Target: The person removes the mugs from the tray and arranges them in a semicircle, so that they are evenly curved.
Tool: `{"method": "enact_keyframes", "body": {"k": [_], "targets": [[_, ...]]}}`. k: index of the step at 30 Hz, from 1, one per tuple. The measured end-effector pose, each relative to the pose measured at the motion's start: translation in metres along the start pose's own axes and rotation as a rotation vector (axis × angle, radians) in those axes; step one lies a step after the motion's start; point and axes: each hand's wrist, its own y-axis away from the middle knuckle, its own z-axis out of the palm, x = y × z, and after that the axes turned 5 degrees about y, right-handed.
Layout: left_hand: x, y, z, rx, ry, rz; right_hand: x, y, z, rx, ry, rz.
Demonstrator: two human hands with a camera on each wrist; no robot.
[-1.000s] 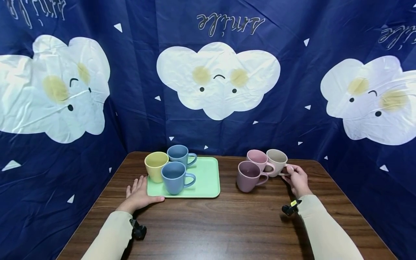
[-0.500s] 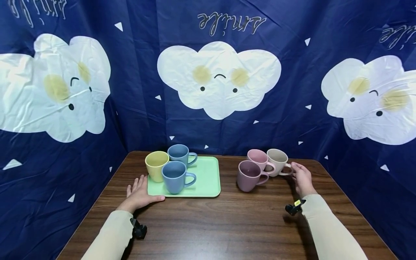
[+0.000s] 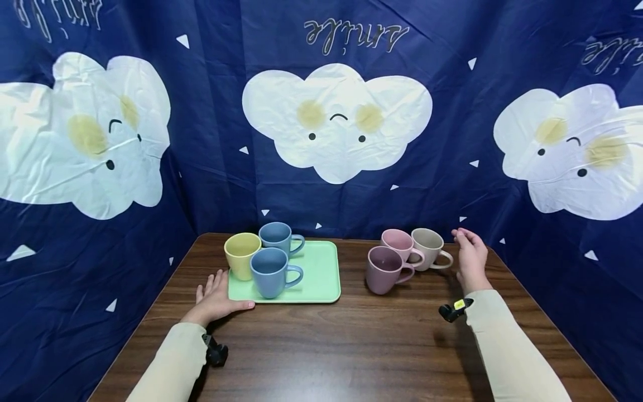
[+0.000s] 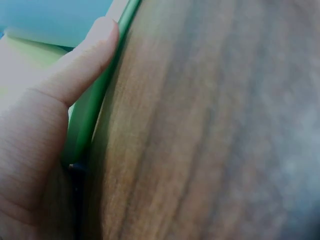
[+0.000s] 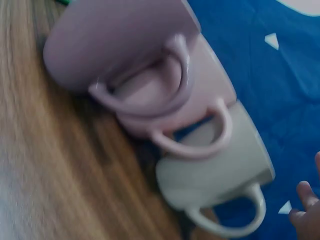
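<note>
My left hand (image 3: 213, 301) rests at the near left corner of a light green tray (image 3: 321, 274), its thumb along the front rim and its fingers spread by the left side. Standing on that tray are a yellow cup (image 3: 241, 261), a near blue mug (image 3: 270, 278) and a far blue mug (image 3: 275, 235). To the right, a purple mug (image 3: 384, 272), a pink mug (image 3: 398, 241) and a beige mug (image 3: 427, 248) stand upright in a tight group. Raised just right of the beige mug's handle is my right hand (image 3: 472, 259), loosely bent and holding nothing.
A brown wooden table (image 3: 341, 346) bears everything, its bare surface stretching in front of the tray and mugs. Dark blue curtains (image 3: 341, 206) printed with white clouds hang close behind the table's far edge and along both sides.
My right hand has let go of the beige mug's handle and moved right and up, away from it. The left hand and the tray have stayed put.
</note>
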Motion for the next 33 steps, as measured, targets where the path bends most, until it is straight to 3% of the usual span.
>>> {"method": "enact_keyframes", "body": {"k": [6,11,19,26,33], "targets": [[0.005,0.000,-0.005,-0.029,0.014,-0.006,-0.018,0.008,0.024,-0.022,-0.045,-0.107],[0.005,-0.001,-0.008,-0.042,0.016,-0.016,-0.029,0.021,0.045,-0.093,-0.060,-0.158],[0.013,0.003,-0.009,-0.076,0.005,-0.046,-0.041,0.044,0.079,-0.186,-0.091,-0.183],[0.000,-0.004,0.000,-0.052,0.041,-0.044,-0.038,0.060,0.103,-0.257,-0.091,-0.147],[-0.004,-0.005,0.002,-0.049,0.045,-0.052,-0.034,0.082,0.132,-0.328,-0.142,-0.129]]}}
